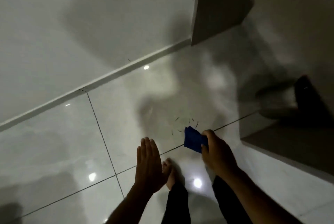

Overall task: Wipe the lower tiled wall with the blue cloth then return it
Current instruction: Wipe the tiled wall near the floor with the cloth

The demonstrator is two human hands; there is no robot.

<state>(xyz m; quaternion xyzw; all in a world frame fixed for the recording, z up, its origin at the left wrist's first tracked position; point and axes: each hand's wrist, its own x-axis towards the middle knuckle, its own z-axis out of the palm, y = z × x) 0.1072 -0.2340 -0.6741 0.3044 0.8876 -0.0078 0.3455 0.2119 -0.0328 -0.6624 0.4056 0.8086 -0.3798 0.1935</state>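
A folded blue cloth [194,139] sticks out to the left of my right hand [216,151], which is closed around it above the glossy floor. My left hand [149,164] is held flat beside it, fingers straight and together, holding nothing. The pale wall [63,24] fills the upper left, with a light skirting strip [101,80] along its foot, well beyond both hands. The view is dim and somewhat blurred.
Glossy grey floor tiles [59,142] with dark grout lines lie below me. Small dark debris bits [182,124] are scattered just beyond the cloth. My bare foot [169,171] shows between my arms. A wall corner [216,6] juts in at top right; a dark object [307,97] stands right.
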